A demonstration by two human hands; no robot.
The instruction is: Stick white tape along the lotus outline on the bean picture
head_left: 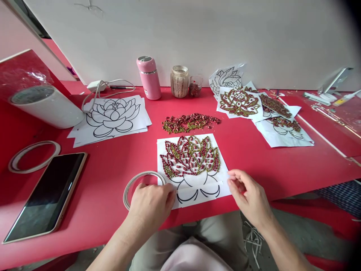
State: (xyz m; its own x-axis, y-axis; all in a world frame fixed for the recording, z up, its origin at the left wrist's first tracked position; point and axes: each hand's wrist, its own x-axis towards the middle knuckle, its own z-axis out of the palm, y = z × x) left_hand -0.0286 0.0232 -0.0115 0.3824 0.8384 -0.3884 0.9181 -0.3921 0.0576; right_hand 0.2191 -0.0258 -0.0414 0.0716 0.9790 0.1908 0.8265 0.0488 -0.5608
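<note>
A lotus drawing on white paper (169,150) lies before me. Red beans and green mung beans (191,156) fill its upper petals; the lower petals are bare black outlines. A pale strip of tape (199,186) crosses these lower petals. My left hand (153,201) is closed over a roll of tape (129,185) at the sheet's lower left, its fingertips mostly hidden. At the right edge of the paper is my right hand (249,195), thumb and forefinger slightly apart, with nothing visible between them. Behind the sheet sits a loose pile of mixed beans (190,123).
Blank lotus sheets (113,117) and a white roll (50,107) stand left, near a phone (46,197) and another tape ring (35,156). A pink flask (149,79) and jars (179,81) line the wall. Bean-covered sheets (239,102) overlap at the right.
</note>
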